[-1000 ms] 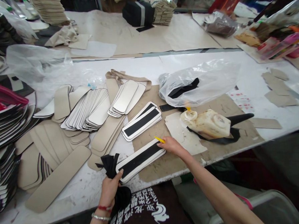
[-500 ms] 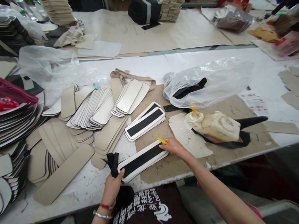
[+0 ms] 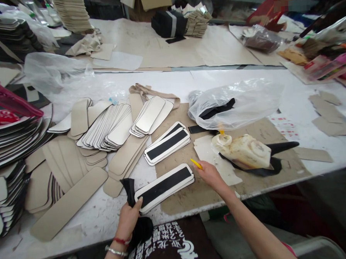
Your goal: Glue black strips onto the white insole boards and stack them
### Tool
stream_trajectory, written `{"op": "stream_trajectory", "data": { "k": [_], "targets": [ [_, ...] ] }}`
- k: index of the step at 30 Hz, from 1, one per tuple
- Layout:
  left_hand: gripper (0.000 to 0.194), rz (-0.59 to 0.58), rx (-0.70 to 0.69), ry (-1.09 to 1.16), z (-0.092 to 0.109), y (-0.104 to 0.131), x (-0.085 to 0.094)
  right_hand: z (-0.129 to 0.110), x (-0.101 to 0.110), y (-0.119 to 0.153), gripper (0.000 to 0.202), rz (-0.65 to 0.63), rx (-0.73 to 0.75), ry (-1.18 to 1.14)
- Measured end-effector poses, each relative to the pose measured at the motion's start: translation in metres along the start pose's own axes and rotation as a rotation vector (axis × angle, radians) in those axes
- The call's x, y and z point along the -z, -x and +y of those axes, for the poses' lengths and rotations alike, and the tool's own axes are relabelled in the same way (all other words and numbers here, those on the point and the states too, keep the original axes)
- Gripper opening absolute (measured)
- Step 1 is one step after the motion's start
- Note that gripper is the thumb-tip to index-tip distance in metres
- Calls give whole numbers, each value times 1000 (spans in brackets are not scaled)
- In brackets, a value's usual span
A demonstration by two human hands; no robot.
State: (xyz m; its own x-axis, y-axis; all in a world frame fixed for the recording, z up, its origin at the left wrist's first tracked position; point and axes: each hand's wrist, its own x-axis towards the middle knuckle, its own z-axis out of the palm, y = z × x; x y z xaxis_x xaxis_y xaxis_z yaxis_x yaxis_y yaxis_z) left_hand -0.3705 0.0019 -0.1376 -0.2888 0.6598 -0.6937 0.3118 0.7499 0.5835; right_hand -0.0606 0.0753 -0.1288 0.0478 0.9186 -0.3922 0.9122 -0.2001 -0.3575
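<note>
Panels (image 3: 164, 185) with black strip judged light, flat and semi-stiff, best gripped at the ends: left hand (image 3: 130, 218) pins one end while clutching black fabric (image 3: 129, 189), right hand (image 3: 210, 174) grips a yellow tool (image 3: 196, 164).

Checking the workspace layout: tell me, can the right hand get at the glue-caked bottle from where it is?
Probably yes. The right hand, holding a yellow tool, sits just left of the glue-caked bottle, with only bare paper between them and nothing standing in the way.
</note>
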Motion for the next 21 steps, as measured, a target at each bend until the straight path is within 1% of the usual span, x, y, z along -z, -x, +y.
{"op": "stream_trajectory", "data": {
  "k": [2,4,8,11,13,15,17,19,21],
  "targets": [
    [37,7,-14,10,-2,-1,-1,-2,-8,5,29,32,87,15],
    [35,11,-24,25,-4,-1,-2,-5,-17,11,25,108,137,56],
    [31,18,-71,97,-8,0,-4,-12,-30,25,25,299,154,166],
    [30,30,-81,102,-13,-1,-4,-20,-30,35,24,368,149,182],
    [34,57,-93,121,-17,-2,-3,-25,-24,38,20,347,101,93],
    [41,89,-138,180,-20,-3,-2,-30,-14,40,20,270,31,-62],
    [47,114,-181,252,-20,-2,1,-33,-1,42,24,178,2,-223],
    [47,103,-206,325,-17,2,6,-35,13,47,26,111,19,-350],
    [43,53,-256,407,-10,8,14,-37,25,53,27,64,21,-468]
  ]
}}
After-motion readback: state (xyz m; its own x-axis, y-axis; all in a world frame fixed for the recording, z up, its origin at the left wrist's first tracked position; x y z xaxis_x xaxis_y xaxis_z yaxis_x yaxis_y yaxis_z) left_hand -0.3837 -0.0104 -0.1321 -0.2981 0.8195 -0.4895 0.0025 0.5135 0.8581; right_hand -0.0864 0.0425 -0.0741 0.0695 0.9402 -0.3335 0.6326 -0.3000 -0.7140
